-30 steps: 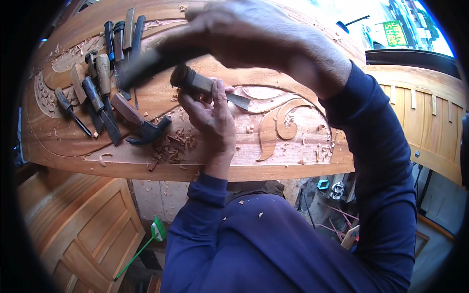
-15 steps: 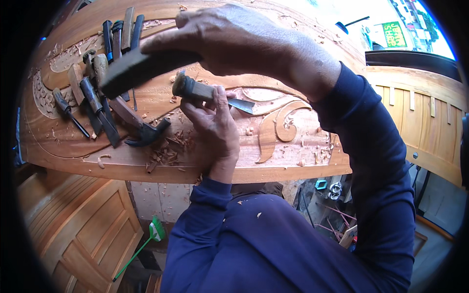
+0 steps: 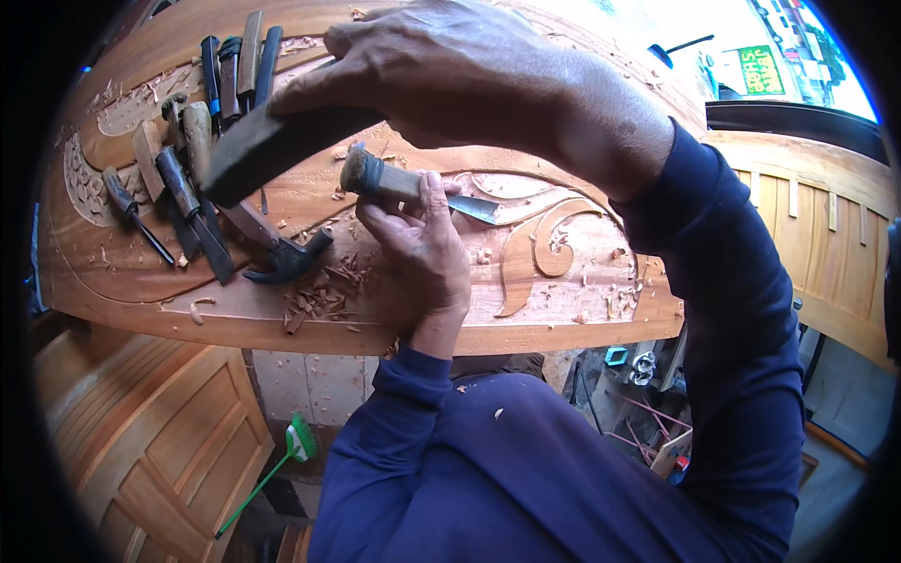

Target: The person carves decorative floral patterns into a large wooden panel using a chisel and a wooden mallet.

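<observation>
Inside the panel edge (image 3: 563, 336), left grip (image 3: 427, 251) around chisel (image 3: 400, 182), clear gap to block (image 3: 280, 146)

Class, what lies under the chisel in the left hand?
The carved wooden panel lies under the chisel; patches covered by its blade, handle and the left hand cannot be seen.

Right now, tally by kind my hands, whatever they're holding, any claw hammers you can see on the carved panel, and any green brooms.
Left hand plus right hand: 2
Held chisel: 1
Held dark block: 1
Claw hammer: 1
Green broom: 1
Total: 6
</observation>
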`<state>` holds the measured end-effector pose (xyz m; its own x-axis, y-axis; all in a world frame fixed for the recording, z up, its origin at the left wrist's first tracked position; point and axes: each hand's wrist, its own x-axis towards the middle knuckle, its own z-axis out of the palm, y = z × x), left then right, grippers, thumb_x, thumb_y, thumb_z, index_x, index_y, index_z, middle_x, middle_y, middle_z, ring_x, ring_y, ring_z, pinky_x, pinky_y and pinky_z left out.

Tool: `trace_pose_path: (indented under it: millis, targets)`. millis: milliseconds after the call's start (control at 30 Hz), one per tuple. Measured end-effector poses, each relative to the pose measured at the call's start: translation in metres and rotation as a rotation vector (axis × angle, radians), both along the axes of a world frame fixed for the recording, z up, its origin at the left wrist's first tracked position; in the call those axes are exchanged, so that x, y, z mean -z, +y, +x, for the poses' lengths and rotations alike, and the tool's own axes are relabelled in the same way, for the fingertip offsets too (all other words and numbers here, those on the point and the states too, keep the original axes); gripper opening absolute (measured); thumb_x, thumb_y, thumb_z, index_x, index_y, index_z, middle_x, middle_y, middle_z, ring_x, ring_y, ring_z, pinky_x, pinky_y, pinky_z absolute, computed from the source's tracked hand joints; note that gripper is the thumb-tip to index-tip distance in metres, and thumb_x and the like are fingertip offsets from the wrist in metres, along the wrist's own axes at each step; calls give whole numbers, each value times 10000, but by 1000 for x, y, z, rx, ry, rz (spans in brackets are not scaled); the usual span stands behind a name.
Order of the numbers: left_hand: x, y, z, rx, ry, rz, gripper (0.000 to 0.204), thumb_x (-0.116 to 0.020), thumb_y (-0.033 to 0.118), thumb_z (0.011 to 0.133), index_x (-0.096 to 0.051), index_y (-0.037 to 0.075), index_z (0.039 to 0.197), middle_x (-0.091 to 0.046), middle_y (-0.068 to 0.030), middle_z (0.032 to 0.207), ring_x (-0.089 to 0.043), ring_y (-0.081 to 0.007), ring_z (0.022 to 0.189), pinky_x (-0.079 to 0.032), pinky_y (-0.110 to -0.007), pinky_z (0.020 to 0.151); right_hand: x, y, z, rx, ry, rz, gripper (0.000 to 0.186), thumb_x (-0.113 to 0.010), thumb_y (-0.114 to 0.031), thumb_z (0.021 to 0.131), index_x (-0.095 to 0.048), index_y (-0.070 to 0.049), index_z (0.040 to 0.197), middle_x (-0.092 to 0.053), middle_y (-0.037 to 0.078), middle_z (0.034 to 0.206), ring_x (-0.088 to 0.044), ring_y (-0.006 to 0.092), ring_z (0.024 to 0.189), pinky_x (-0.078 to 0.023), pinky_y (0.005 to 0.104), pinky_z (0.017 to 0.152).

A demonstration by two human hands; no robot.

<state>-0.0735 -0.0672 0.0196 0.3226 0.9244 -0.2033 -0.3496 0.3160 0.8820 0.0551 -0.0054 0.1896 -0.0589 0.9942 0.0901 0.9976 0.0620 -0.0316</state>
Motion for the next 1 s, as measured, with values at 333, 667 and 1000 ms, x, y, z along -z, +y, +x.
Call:
trace_pose_path:
  millis: [333,667,1000]
  targets:
    - [1,-1,-1,77,-5,-109,499,-672,92,1043,-342,23,1411,-619,-158,1185,-734,-198,882,-624,-319,808,26,-23,22,-215,-38,-57,442,-700,-113,953,-724,-354,1322,-671,6,1085,-712,197,1022,-589,363,814]
    - [-49,-14,-59,419,30,-28,447,-681,224,1057,-462,79,1419,-598,-40,1022,-538,-104,699,-501,-251,582,63,-219,34,963,1067,335,993,-963,-229,793,-416,40,1576,-585,182,1466,-593,252,1317,-489,384,1127]
    - [-33,-73,38,1025,152,1161,586,-797,363,899,-643,114,1407,-653,-78,983,-678,-234,790,-578,-364,629,94,-372,-40,1530,1327,684,716,-795,-38,866,-454,-68,1495,-670,83,1098,-715,181,884,-607,332,803]
